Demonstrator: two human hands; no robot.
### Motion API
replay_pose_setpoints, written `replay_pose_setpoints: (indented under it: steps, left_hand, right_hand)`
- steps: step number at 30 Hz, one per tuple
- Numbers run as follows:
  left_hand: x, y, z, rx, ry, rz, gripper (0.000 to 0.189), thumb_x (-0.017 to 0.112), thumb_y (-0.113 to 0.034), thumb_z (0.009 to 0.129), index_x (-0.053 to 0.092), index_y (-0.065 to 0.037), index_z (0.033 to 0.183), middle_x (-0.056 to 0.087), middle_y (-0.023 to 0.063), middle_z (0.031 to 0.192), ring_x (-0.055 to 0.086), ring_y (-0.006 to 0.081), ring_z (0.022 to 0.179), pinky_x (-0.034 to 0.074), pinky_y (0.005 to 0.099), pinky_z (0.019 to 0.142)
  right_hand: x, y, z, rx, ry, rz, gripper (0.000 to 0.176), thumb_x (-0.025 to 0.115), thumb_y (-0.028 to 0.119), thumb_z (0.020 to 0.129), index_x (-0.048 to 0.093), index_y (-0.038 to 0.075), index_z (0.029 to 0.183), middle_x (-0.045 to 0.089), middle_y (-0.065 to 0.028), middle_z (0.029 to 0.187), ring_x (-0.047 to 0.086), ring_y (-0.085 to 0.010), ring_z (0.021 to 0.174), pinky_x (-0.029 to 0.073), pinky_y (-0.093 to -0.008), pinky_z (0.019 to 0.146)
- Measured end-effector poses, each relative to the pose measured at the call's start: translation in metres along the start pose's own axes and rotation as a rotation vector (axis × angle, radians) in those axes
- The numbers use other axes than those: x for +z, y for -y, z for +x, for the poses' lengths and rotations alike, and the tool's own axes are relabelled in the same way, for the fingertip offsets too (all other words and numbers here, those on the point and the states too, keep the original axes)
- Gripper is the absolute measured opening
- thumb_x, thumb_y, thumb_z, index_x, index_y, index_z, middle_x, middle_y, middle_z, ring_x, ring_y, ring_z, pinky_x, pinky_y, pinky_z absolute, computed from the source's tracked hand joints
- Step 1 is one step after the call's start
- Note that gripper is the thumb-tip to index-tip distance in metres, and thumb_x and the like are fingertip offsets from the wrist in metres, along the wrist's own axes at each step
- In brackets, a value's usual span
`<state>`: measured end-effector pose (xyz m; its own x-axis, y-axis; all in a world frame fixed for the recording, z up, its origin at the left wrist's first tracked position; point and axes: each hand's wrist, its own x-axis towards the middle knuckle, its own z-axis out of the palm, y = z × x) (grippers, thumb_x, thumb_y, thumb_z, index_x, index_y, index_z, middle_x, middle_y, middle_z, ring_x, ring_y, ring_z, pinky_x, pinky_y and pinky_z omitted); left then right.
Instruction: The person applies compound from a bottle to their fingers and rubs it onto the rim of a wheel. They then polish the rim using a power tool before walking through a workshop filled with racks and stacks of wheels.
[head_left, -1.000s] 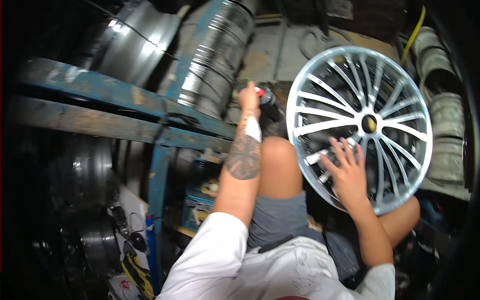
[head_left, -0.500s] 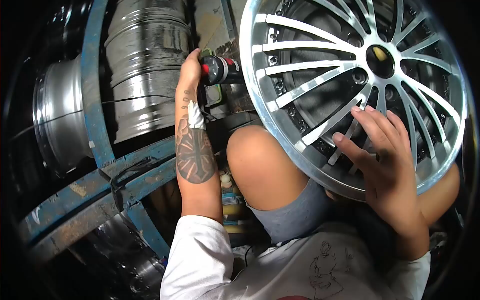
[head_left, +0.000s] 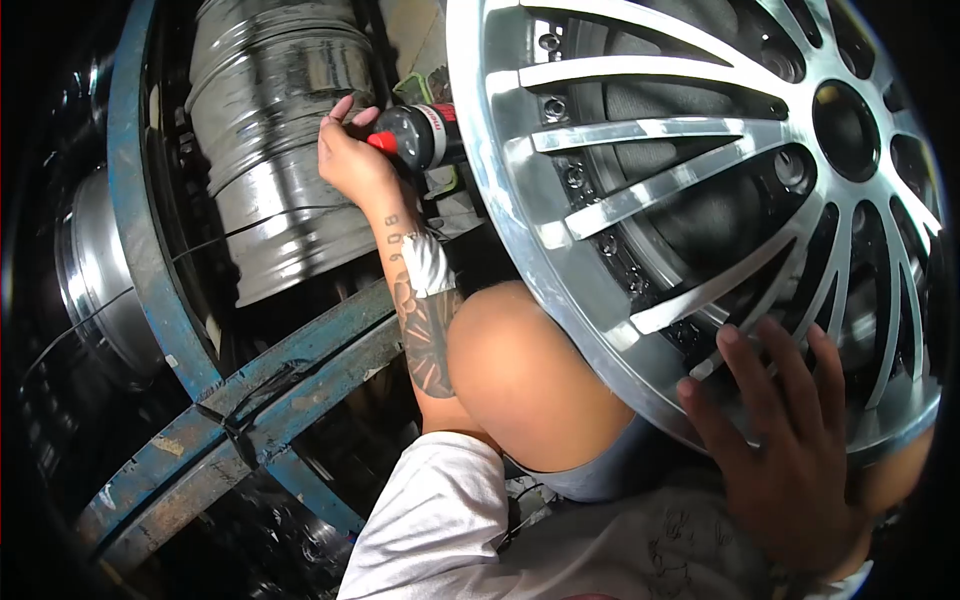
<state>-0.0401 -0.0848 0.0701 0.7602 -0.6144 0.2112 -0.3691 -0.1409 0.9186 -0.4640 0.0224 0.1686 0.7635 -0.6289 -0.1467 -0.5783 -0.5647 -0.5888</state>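
A large silver multi-spoke wheel rim (head_left: 690, 172) leans against my legs, filling the right of the view. My right hand (head_left: 785, 430) has its fingers spread over the lower edge of the rim, fingertips by the spoke ends. On the left, my left hand (head_left: 352, 160) is open with fingers apart, beside a black bottle (head_left: 412, 135) with a red cap and a red and white label. The cap is close to the palm, and no fingers wrap round the bottle. White tape (head_left: 428, 265) is stuck on my left forearm.
A blue metal rack (head_left: 160, 240) runs along the left, its crossbar (head_left: 310, 345) passing near my left arm. Stacked dull silver rim barrels (head_left: 285, 130) sit behind it, with another rim (head_left: 105, 275) further left. A green-edged object (head_left: 440, 180) lies behind the bottle. A thin cable crosses the barrels.
My left hand has shifted left, with more of its fingers now showing beside the bottle. My right hand has dropped from the spokes toward the lower edge. The wheel looks larger and nearer.
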Motion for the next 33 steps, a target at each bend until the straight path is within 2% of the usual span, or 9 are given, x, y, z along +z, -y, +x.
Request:
replay_pose_setpoints:
  steps: [6, 11, 16, 19, 20, 22, 26, 31, 33]
  left_hand:
    - [-0.025, -0.016, -0.027, 0.349, -0.097, 0.042, 0.033, 0.05, -0.022, 0.109, 0.063, 0.004, 0.125, 0.068, 0.0145, 0.11, 0.066, 0.0204, 0.1, 0.054, 0.0333, 0.09]
    - [-0.11, -0.04, -0.103, -0.073, 0.109, 0.068, 0.044, 0.046, -0.024, 0.109, 0.052, 0.006, 0.141, 0.064, 0.0273, 0.128, 0.064, 0.033, 0.12, 0.053, 0.0432, 0.103]
    - [-0.147, -0.075, -0.186, -0.206, -0.19, 0.131, 0.046, 0.041, -0.033, 0.107, 0.066, -0.004, 0.131, 0.066, 0.0185, 0.125, 0.064, 0.0278, 0.103, 0.054, 0.0409, 0.09]
    - [-0.131, -0.095, -0.213, 0.279, -0.092, 0.041, 0.037, 0.049, -0.021, 0.108, 0.064, 0.008, 0.124, 0.067, 0.0162, 0.11, 0.063, 0.0254, 0.099, 0.051, 0.0357, 0.092]
    - [-0.136, -0.104, -0.216, 0.236, 0.109, -0.052, 0.049, 0.068, -0.025, 0.099, 0.051, -0.005, 0.14, 0.065, 0.0109, 0.119, 0.065, 0.0207, 0.11, 0.053, 0.0333, 0.093]
    - [-0.095, -0.143, -0.251, 0.292, 0.14, -0.294, 0.035, 0.047, -0.018, 0.108, 0.063, 0.009, 0.122, 0.064, 0.014, 0.099, 0.059, 0.0225, 0.09, 0.048, 0.0338, 0.083]
    - [-0.058, -0.188, -0.327, 0.235, 0.452, -0.469, 0.032, 0.046, -0.018, 0.106, 0.061, 0.007, 0.119, 0.064, 0.0127, 0.089, 0.053, 0.0165, 0.076, 0.041, 0.0284, 0.072]
    - [-0.056, -0.197, -0.399, 0.041, 0.882, -0.579, 0.024, 0.051, -0.02, 0.104, 0.063, 0.001, 0.105, 0.064, 0.0115, 0.088, 0.057, 0.0153, 0.073, 0.045, 0.0259, 0.066]
    - [-0.063, -0.202, -0.414, 0.054, 1.018, -0.494, 0.025, 0.054, -0.021, 0.103, 0.064, 0.001, 0.1, 0.064, 0.0108, 0.085, 0.058, 0.0148, 0.07, 0.045, 0.0264, 0.064]
  right_hand:
    - [-0.003, -0.009, 0.001, 0.008, -0.029, 0.02, 0.034, 0.063, 0.007, 0.088, 0.072, 0.014, 0.12, 0.052, -0.0179, 0.147, 0.052, -0.0428, 0.132, 0.038, -0.0645, 0.11]
    - [-0.003, -0.009, -0.012, -0.04, -0.036, 0.078, 0.044, 0.061, 0.017, 0.087, 0.066, 0.012, 0.131, 0.054, -0.0177, 0.144, 0.047, -0.0374, 0.139, 0.032, -0.0604, 0.115]
    - [0.002, 0.002, -0.034, -0.051, -0.359, -0.03, 0.065, 0.067, 0.015, 0.084, 0.052, 0.018, 0.147, 0.047, -0.0157, 0.152, 0.04, -0.031, 0.144, 0.032, -0.053, 0.116]
    - [0.001, 0.007, -0.072, -0.101, -0.68, 0.109, 0.063, 0.064, 0.009, 0.087, 0.052, 0.015, 0.148, 0.051, -0.0221, 0.148, 0.057, -0.0349, 0.127, 0.041, -0.0499, 0.111]
    - [-0.001, 0.01, -0.089, -0.134, -0.758, 0.225, 0.062, 0.063, 0.007, 0.088, 0.053, 0.014, 0.148, 0.052, -0.0232, 0.147, 0.061, -0.036, 0.122, 0.044, -0.0491, 0.109]
    - [0.005, 0.005, -0.135, -0.111, -0.995, 0.257, 0.058, 0.066, 0.0, 0.086, 0.061, 0.015, 0.143, 0.06, -0.0227, 0.139, 0.067, -0.0356, 0.114, 0.052, -0.046, 0.101]
    - [0.049, -0.057, -0.274, 0.185, -1.378, 0.15, 0.035, 0.061, 0.0, 0.089, 0.068, 0.0, 0.123, 0.066, -0.0216, 0.13, 0.067, -0.035, 0.116, 0.054, -0.0437, 0.098]
    - [0.112, -0.124, -0.49, 1.565, -1.248, -0.5, 0.077, 0.067, 0.009, 0.085, 0.038, 0.015, 0.157, 0.045, -0.025, 0.151, 0.05, -0.0439, 0.13, 0.044, -0.0521, 0.106]
    - [0.125, -0.138, -0.545, 1.798, -1.064, -0.603, 0.069, 0.067, 0.019, 0.091, 0.04, 0.014, 0.154, 0.048, -0.0253, 0.146, 0.046, -0.0442, 0.135, 0.041, -0.0542, 0.11]
